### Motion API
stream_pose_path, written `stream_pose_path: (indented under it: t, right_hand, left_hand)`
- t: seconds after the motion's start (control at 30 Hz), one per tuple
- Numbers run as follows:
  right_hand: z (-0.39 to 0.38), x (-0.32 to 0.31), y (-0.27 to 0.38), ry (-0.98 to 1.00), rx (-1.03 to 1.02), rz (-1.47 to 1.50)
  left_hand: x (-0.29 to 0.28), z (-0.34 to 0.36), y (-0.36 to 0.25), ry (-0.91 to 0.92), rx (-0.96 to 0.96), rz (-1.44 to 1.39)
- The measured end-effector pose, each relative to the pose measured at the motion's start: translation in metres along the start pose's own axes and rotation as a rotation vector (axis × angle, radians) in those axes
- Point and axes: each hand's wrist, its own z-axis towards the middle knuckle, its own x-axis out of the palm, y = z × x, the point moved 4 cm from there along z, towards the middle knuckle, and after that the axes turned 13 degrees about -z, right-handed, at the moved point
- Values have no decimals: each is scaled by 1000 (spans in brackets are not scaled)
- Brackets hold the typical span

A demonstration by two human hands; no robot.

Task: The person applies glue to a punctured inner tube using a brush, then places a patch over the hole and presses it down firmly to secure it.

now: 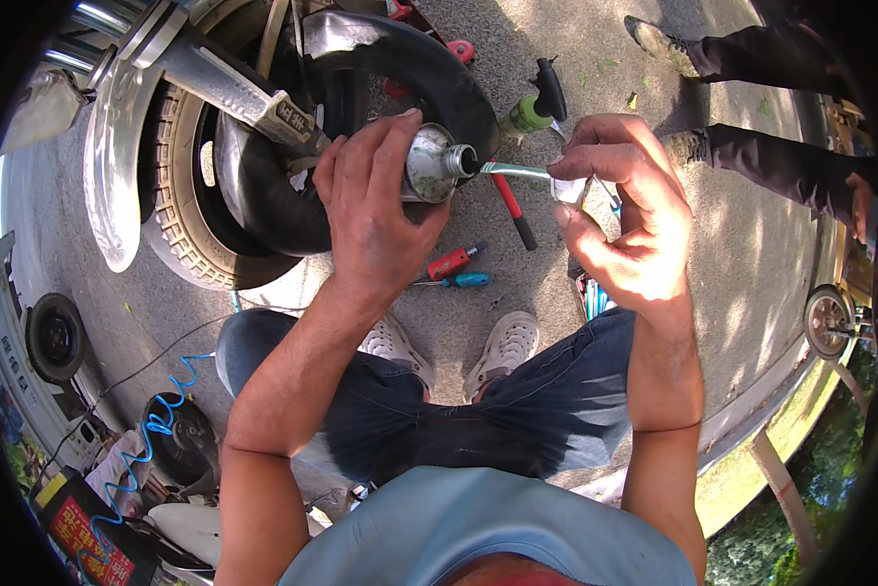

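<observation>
My left hand is wrapped round a small silver metal can, tilted so its threaded mouth faces right. My right hand pinches a pale cap between thumb and fingers. From the cap a thin, pale applicator stem reaches left, its end close to the can's open mouth. Whether the tip is just inside or outside the mouth is hard to tell. Left of and beyond my left hand, a black inner tube hangs partly out of a treaded tire on a vehicle wheel.
A red-handled tool, a red-handled piece and a blue-handled screwdriver lie on the pavement. Beyond them stands a green spray bottle. Another person's legs are at right. A coiled blue air hose runs at left.
</observation>
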Motion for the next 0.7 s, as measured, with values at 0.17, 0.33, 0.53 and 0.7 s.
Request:
stream_pose_path:
  t: [0.17,0.33,0.53,0.7]
  right_hand:
    - [-1,-4,1,-19,17,14]
    - [-1,-2,-3,-19,36,7]
    - [-4,-7,-14,-52,35,91]
    - [-5,-6,-17,-5,128,144]
  left_hand:
    - [0,0,0,7,8,14]
    - [4,0,1,5,3,6]
    - [6,-1,2,10,11,7]
    - [11,0,-1,29,23,13]
